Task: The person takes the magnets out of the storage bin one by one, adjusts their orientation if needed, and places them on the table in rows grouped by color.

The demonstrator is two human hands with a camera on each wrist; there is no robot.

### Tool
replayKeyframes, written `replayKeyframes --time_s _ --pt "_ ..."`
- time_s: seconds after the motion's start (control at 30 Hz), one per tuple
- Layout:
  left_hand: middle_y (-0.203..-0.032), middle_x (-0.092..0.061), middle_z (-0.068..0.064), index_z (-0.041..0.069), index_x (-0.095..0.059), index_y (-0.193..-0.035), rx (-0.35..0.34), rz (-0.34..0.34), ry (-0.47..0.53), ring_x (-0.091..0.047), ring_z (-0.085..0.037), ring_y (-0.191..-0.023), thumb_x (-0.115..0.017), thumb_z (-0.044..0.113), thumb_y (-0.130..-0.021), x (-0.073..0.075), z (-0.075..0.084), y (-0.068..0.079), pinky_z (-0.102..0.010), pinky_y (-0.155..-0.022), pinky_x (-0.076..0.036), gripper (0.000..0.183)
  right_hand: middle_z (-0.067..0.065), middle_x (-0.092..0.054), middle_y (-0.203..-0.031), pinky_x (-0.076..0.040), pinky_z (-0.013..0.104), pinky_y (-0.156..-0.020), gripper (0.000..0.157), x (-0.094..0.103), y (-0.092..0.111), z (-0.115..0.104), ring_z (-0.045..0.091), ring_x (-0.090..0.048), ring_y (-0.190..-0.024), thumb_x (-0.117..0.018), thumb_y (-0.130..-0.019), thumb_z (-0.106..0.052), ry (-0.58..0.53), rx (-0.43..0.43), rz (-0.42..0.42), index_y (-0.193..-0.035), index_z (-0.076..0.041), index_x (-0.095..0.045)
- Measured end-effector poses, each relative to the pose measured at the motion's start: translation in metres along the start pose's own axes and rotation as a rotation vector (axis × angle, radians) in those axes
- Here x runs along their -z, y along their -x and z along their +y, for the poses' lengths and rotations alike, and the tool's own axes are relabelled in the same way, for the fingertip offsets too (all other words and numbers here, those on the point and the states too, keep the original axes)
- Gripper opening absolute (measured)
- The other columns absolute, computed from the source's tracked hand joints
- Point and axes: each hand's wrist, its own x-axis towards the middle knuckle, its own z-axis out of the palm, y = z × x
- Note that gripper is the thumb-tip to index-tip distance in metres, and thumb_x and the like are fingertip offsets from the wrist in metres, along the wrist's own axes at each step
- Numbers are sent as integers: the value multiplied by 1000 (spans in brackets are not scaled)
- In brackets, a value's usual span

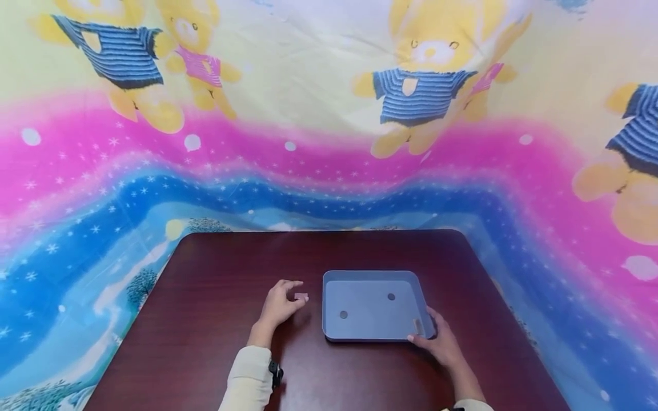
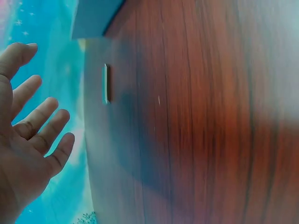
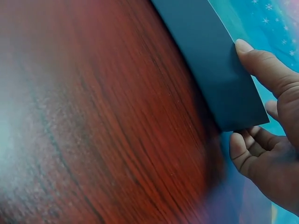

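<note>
A shallow blue-grey tray (image 1: 367, 337) sits on the table, with two small dark discs (image 1: 391, 297) and a small tan rectangular piece (image 1: 417, 326) inside. My right hand (image 1: 439, 339) grips the tray's near right corner. In the right wrist view its thumb (image 3: 254, 56) presses the rim while the other fingers curl under the corner. Left of the tray, my left hand (image 1: 280, 305) hovers with fingers apart and holds nothing. Close by its fingertips in the head view is a small, flat, pinkish piece (image 1: 301, 296); the left wrist view has a thin flat piece (image 2: 106, 84) lying on the wood.
The dark reddish wooden table (image 1: 216, 285) has rounded far corners. A patterned cloth (image 1: 288, 160) with bears and snowflakes hangs behind it and along both sides.
</note>
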Motion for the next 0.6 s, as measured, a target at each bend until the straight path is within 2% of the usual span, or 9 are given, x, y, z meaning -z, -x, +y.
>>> replayKeyframes --time_s 0.13,0.23,0.4,0.5,0.6 --pt "-108 -59 -14 6 -65 -114 -60 0 139 -59 -33 -97 -78 23 -73 -9 8 6 -49 -83 -45 46 29 -32 -136 -29 54 -97 100 2 0 0 40 -37 -120 -81 -71 -27 -28 -4 -20 -145 -1 -19" --pt "-104 -60 -14 6 -66 -112 -86 7 204 -60 -35 -92 -80 20 -71 -17 12 11 -50 -79 -46 46 30 -31 -138 -27 54 -98 102 2 1 -1 40 -35 -121 -82 -69 -26 -37 -17 -26 -145 -1 -18" --pt "-105 -62 -10 6 -67 -111 -121 13 233 -58 -35 -93 -82 18 -67 -28 21 14 -51 -77 -46 49 29 -31 -138 -28 54 -97 103 1 1 -2 40 -36 -120 -82 -70 -29 -31 -27 -30 -146 -2 -19" --pt "-106 -62 -10 6 -66 -112 -130 -8 233 -59 -32 -91 -83 19 -66 -33 28 14 -55 -88 -39 51 28 -30 -138 -29 54 -97 102 2 0 -2 39 -36 -120 -82 -70 -30 -28 -27 -32 -146 -3 -18" --pt "-106 -60 -12 4 -65 -113 -130 -36 244 -60 -29 -85 -84 18 -66 -38 35 13 -52 -87 -41 53 28 -30 -139 -28 54 -97 102 3 -1 -1 39 -36 -121 -82 -70 -29 -36 -27 -33 -146 -3 -18"
